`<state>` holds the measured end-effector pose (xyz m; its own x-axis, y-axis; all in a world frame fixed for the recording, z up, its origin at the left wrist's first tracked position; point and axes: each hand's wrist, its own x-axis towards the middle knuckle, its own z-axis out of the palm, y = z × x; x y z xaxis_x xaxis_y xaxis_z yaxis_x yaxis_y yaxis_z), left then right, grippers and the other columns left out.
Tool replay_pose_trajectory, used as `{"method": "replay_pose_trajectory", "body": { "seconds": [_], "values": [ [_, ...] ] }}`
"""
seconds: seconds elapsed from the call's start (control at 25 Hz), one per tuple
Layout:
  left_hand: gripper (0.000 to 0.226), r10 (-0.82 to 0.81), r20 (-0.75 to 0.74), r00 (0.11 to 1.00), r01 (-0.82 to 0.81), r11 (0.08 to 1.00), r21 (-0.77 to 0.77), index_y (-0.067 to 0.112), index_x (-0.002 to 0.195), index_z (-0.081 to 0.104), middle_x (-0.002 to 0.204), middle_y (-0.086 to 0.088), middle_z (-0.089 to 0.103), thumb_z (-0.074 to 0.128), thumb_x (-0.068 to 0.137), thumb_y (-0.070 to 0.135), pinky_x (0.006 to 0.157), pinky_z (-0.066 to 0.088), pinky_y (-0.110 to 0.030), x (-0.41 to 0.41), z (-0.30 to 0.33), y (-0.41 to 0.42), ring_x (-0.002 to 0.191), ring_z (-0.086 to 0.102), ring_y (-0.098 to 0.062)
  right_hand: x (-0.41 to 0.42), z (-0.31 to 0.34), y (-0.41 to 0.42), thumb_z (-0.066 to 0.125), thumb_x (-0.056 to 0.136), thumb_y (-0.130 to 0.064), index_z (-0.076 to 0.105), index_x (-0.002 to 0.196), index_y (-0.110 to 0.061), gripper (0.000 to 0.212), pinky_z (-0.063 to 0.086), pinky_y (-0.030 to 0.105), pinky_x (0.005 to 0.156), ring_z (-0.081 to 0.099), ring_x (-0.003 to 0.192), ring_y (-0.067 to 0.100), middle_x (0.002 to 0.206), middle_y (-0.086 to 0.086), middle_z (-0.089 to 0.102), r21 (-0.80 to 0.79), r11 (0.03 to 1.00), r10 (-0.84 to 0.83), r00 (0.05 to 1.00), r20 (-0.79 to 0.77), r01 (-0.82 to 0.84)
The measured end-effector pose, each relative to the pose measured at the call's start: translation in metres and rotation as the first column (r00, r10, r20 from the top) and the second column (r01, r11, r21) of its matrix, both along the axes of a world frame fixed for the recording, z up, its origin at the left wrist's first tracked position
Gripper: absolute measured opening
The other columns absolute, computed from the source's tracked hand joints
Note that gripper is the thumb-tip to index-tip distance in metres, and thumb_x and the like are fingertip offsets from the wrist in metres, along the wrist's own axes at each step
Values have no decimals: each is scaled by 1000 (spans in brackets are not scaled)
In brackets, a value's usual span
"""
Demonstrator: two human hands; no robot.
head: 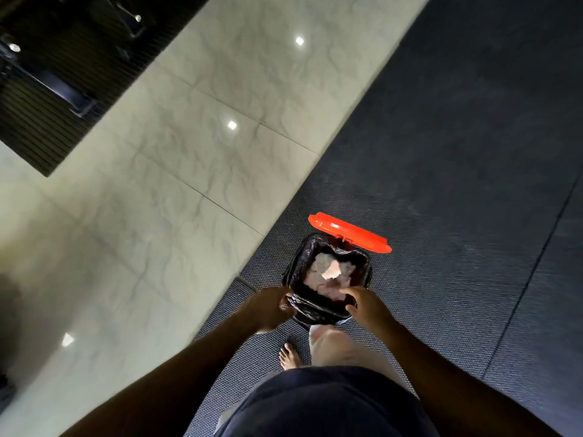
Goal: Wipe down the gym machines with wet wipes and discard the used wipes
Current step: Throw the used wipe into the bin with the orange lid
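- The discard step is in hand: crumpled used wipes point(328, 274) lie inside the small bin point(362, 275), its orange lid point(350, 232) raised.
- Both hands are at the near rim: the left hand point(273, 307) pinches the black bin liner point(318, 307); the right hand point(367, 305) curls over it, grip unclear.
- Next, I think, release and shut the lid.

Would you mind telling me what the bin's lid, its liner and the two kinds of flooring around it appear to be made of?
The lid looks like glossy moulded orange-red plastic, with a smooth sheen. The liner seems to be thin black plastic film, crinkled and shiny. The pale floor looks like polished marble-look tile: grey veins, grout lines, light reflections. The dark mat is probably rubber, matte with a fine dimpled texture.
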<state>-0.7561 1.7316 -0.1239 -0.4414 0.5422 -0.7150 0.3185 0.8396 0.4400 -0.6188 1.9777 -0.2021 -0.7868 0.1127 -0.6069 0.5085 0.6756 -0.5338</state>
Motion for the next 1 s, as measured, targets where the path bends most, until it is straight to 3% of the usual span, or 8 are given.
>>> {"method": "replay_pose_trajectory", "body": {
  "seconds": [0.12, 0.4, 0.56, 0.64, 0.72, 0.88, 1.0],
  "values": [
    [52, -5, 2, 1000, 5, 1000, -5, 24, 146, 51, 134, -1, 67, 63, 100, 44, 101, 54, -42, -1, 0, 4, 113, 66, -15, 4, 2, 4, 68, 94, -10, 64, 134, -15, 40, 39, 19, 97, 59, 124, 18, 135, 3, 65, -5, 1000, 2, 1000, 6, -2],
    [51, 53, -7, 999, -53, 999, -1, 25, 145, 52, 132, -1, 68, 62, 100, 45, 99, 55, -44, 4, 4, 10, 115, 67, -18, -11, 15, 6, 67, 97, -20, 64, 131, -14, 36, 45, 21, 89, 64, 117, 18, 130, 0, 66, -20, 1000, 7, 1000, -15, -7],
    [52, 171, -35, 985, -170, 985, 19, 27, 144, 54, 130, 1, 69, 63, 98, 48, 97, 56, -43, 12, 10, -18, 114, 68, -18, -37, 25, -15, 69, 93, -9, 69, 122, -6, 30, 41, 9, 85, 66, 108, 14, 120, 4, 72, -26, 996, 86, 992, -89, -88],
    [53, 273, -60, 960, -270, 962, 44, 28, 145, 53, 133, 2, 67, 63, 98, 48, 100, 54, -41, 19, 16, -43, 116, 67, -17, -52, 34, -40, 71, 91, -12, 69, 121, -8, 30, 47, 22, 95, 67, 110, 22, 118, 7, 73, -28, 990, 136, 980, -145, -141],
    [52, 366, -88, 927, -360, 930, 71, 25, 146, 52, 136, 0, 66, 63, 99, 47, 102, 53, -40, 29, 24, -75, 117, 66, -17, -66, 43, -71, 72, 91, -16, 69, 121, -10, 31, 50, 35, 100, 67, 110, 26, 119, 7, 72, -24, 977, 204, 955, -214, -213],
    [52, 566, -138, 813, -554, 824, 118, 27, 146, 52, 138, 1, 65, 63, 100, 48, 100, 55, -42, 52, 41, -155, 115, 66, -15, -96, 72, -154, 71, 93, -23, 65, 131, -11, 40, 50, 39, 102, 65, 118, 23, 128, 7, 69, -29, 935, 330, 898, -292, -354],
    [54, 747, -227, 625, -730, 662, 170, 30, 148, 49, 140, 4, 63, 63, 99, 49, 97, 55, -39, 77, 63, -244, 116, 66, -15, -113, 110, -252, 71, 94, -22, 62, 135, -7, 44, 49, 35, 103, 63, 120, 25, 131, 11, 66, -19, 871, 455, 819, -350, -492]
  ]
}}
